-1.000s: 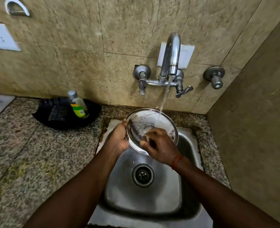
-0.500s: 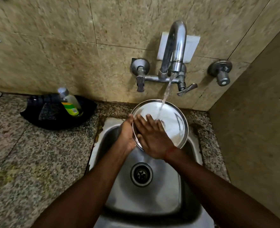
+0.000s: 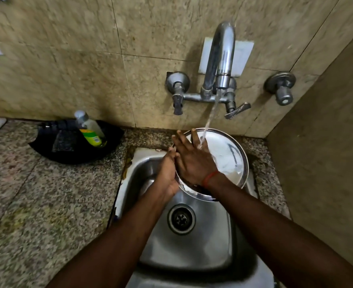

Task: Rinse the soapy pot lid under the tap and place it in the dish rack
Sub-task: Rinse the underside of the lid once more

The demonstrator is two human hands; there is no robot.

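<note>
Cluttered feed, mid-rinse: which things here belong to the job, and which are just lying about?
Job: pot lid, running tap, sink, left hand gripping the lid's rim, right hand flat on it.
Lying about: soap bottle, black tray, wall valve on the right.

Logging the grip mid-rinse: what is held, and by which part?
The left hand grips the lid by its left rim. The right hand holds nothing; it lies flat on the lid's face.

The left arm [image 3: 117,235] and right arm [image 3: 275,231] are bare. A thin red-orange string [image 3: 210,178] goes round the wrist of the right hand [image 3: 194,161]. The left hand [image 3: 167,173] is bare too.
</note>
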